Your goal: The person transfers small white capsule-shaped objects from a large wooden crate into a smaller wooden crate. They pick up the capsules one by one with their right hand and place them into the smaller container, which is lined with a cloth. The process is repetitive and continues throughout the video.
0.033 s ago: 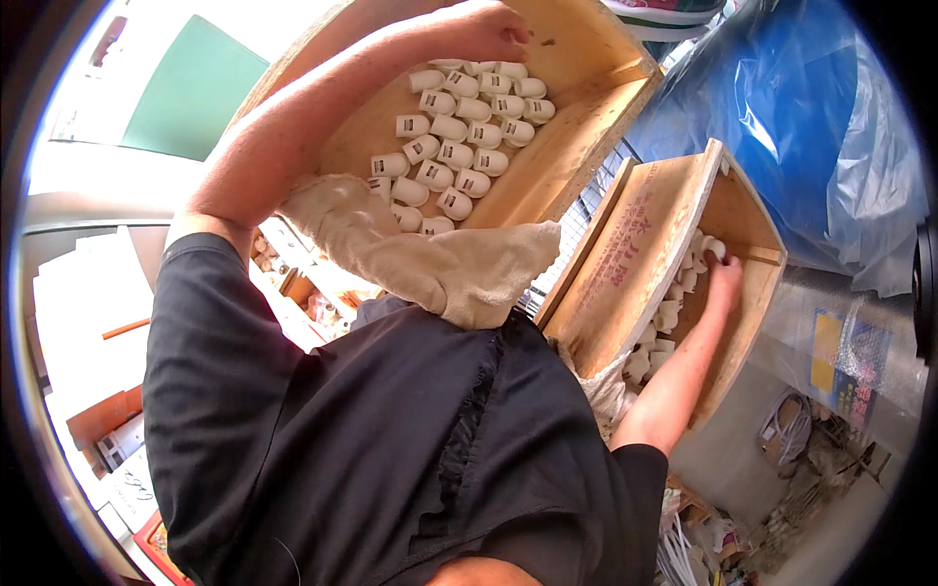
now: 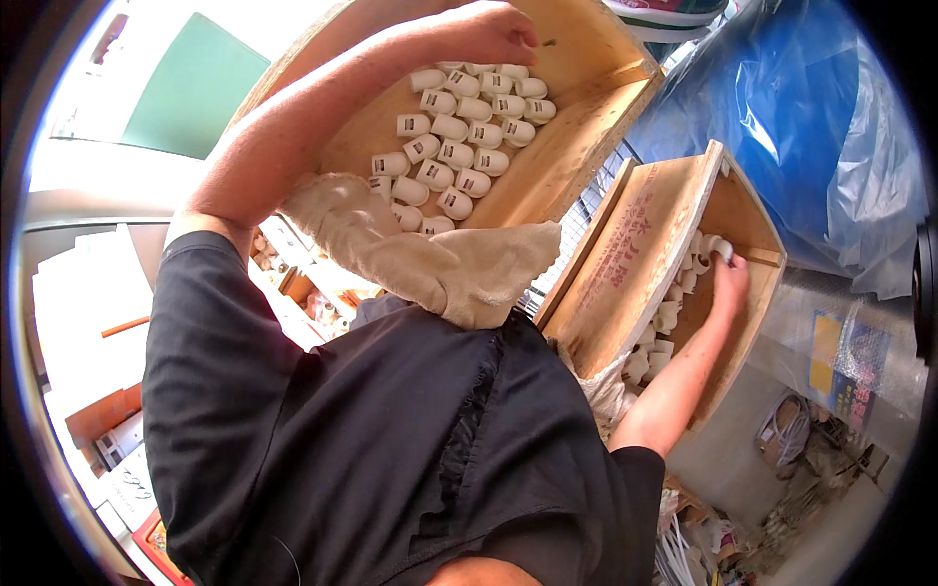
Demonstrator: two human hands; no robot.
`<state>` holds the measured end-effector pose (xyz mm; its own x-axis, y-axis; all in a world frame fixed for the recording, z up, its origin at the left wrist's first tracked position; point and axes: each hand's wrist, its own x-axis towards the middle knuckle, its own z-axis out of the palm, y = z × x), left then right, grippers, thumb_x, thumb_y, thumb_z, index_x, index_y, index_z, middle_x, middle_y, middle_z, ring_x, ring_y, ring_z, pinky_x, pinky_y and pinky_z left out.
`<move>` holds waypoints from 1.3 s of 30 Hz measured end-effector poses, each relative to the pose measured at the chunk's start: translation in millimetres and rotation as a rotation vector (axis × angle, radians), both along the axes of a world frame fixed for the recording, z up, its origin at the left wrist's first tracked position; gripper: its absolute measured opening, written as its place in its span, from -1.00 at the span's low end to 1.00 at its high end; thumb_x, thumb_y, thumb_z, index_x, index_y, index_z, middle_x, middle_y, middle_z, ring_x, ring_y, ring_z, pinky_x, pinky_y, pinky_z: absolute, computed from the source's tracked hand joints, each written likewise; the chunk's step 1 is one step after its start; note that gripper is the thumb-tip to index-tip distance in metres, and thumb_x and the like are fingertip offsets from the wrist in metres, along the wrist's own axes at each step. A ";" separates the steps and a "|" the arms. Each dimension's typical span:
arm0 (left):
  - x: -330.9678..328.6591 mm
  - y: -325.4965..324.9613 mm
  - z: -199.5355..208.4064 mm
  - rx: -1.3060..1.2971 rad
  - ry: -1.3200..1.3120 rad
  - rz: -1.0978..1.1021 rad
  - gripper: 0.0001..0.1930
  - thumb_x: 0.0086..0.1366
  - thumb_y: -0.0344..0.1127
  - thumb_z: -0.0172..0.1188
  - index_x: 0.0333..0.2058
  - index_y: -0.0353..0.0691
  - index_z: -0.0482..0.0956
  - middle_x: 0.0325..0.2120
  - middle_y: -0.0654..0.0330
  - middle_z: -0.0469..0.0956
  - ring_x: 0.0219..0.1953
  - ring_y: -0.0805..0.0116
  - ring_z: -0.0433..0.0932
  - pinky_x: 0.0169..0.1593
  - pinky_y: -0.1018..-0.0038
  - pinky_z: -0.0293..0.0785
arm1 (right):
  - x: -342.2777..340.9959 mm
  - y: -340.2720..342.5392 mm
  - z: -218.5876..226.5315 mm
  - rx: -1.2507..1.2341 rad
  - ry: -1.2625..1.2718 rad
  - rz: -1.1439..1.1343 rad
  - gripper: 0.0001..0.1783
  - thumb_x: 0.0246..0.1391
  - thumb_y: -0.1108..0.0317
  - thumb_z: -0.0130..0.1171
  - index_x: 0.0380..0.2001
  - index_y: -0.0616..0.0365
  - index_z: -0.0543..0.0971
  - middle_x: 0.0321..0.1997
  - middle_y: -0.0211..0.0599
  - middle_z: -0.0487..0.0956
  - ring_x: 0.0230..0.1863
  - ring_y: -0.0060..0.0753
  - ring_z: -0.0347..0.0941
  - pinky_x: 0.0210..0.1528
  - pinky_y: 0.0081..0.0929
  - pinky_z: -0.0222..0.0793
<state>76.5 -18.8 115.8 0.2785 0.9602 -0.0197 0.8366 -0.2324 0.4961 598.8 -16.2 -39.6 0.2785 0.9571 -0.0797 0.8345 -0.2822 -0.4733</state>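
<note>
My right hand (image 2: 731, 281) is inside the smaller wooden box, its fingers pinched on a white rounded ceramic-looking piece (image 2: 720, 245). More white pieces (image 2: 666, 317) lie loosely heaped along that box, beside my forearm. My left hand (image 2: 508, 37) hovers over the far end of the larger wooden box, fingers curled; anything inside them is hidden. Below it, white dome-ended pieces (image 2: 455, 153), many with a small dark printed mark, lie in uneven rows on that box's floor. A beige cloth (image 2: 430, 259) drapes over the near edge.
The larger wooden box (image 2: 596, 122) stands ahead of me; the smaller wooden box (image 2: 625, 259) is to its right. Blue plastic sheeting (image 2: 772, 107) hangs behind at the right. A green panel (image 2: 195, 93) and stacked papers (image 2: 88, 313) are at the left. Coiled cable (image 2: 785, 428) lies lower right.
My right hand has shifted slightly to the right, and the white piece in its fingers has turned. My left hand has moved very slightly to the right.
</note>
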 end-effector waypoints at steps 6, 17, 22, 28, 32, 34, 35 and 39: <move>52.7 -29.9 26.2 -0.111 -0.224 -0.209 -0.70 0.21 -0.25 0.16 -0.10 -0.22 0.52 -0.27 0.14 0.60 -0.19 0.36 0.57 -0.05 0.45 0.49 | -55.6 -27.1 101.2 0.416 0.551 0.184 -0.58 -0.04 0.33 0.26 -0.11 0.31 0.48 -0.17 -0.30 0.53 -0.20 -0.54 0.43 -0.11 -0.55 0.34; 83.9 -59.4 10.3 -0.451 -0.642 -0.337 -0.39 0.23 -0.03 0.12 0.17 -0.22 0.23 -0.11 0.16 0.52 -0.08 0.41 0.47 0.02 0.44 0.42 | -228.9 -82.6 144.1 0.687 0.394 0.545 -0.53 -0.23 0.48 0.32 -0.17 0.20 0.41 -0.21 -0.22 0.41 -0.20 -0.28 0.43 -0.15 -0.40 0.42; 83.8 -61.3 12.7 -0.489 -0.697 -0.337 -0.33 0.19 0.08 0.13 0.15 -0.22 0.25 -0.13 0.18 0.51 -0.11 0.43 0.46 -0.02 0.44 0.47 | -240.9 -85.4 140.2 0.725 0.406 0.592 -0.47 -0.21 0.47 0.34 -0.10 0.21 0.39 -0.14 -0.16 0.36 -0.13 -0.20 0.42 -0.15 -0.38 0.44; 91.4 -57.8 9.8 -0.386 -0.973 -0.178 -0.50 0.20 -0.01 0.19 -0.05 -0.30 0.43 -0.28 0.16 0.54 -0.21 0.42 0.53 -0.15 0.48 0.53 | -253.4 -93.1 138.7 0.784 0.282 0.763 -0.38 -0.13 0.47 0.29 0.07 0.21 0.35 -0.06 -0.10 0.34 0.00 -0.11 0.32 0.04 -0.26 0.30; 78.5 -47.4 13.4 -0.465 -0.916 -0.101 -0.52 0.19 -0.06 0.21 -0.05 -0.30 0.45 -0.26 0.14 0.54 -0.19 0.42 0.54 -0.23 0.53 0.58 | -255.3 -89.2 132.7 0.795 0.301 0.808 -0.39 -0.12 0.48 0.26 0.07 0.21 0.35 -0.01 -0.07 0.35 0.04 -0.10 0.31 0.07 -0.26 0.30; 67.5 -36.8 12.0 -0.383 -0.811 -0.035 -0.53 0.18 -0.08 0.21 -0.04 -0.29 0.46 -0.32 0.16 0.57 -0.32 0.44 0.58 -0.31 0.55 0.59 | -251.3 -86.1 128.3 0.785 0.298 0.796 -0.40 -0.12 0.50 0.24 0.07 0.21 0.35 0.00 -0.08 0.37 0.05 -0.10 0.32 0.07 -0.26 0.30; 58.9 -27.5 11.8 -0.372 -0.712 0.005 -0.54 0.17 -0.10 0.20 -0.04 -0.28 0.46 -0.33 0.15 0.58 -0.36 0.42 0.59 -0.33 0.55 0.59 | -247.7 -85.1 123.7 0.764 0.302 0.771 -0.41 -0.12 0.50 0.23 0.06 0.21 0.36 0.00 -0.09 0.38 0.05 -0.11 0.32 0.07 -0.26 0.30; 18.1 -15.2 27.3 -0.147 -0.126 0.006 -0.54 0.12 -0.24 0.14 0.00 -0.25 0.44 -0.34 0.12 0.57 -0.40 0.42 0.53 -0.32 0.49 0.50 | -238.9 -85.5 119.8 0.683 0.404 0.693 -0.45 -0.10 0.53 0.19 0.05 0.18 0.39 -0.02 -0.16 0.41 -0.05 -0.25 0.41 -0.04 -0.36 0.39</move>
<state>94.7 -34.0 143.1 0.2819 0.9513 -0.1251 0.7667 -0.1450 0.6254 359.8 -101.7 80.2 -0.2736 0.7732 0.5721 0.4560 0.6279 -0.6306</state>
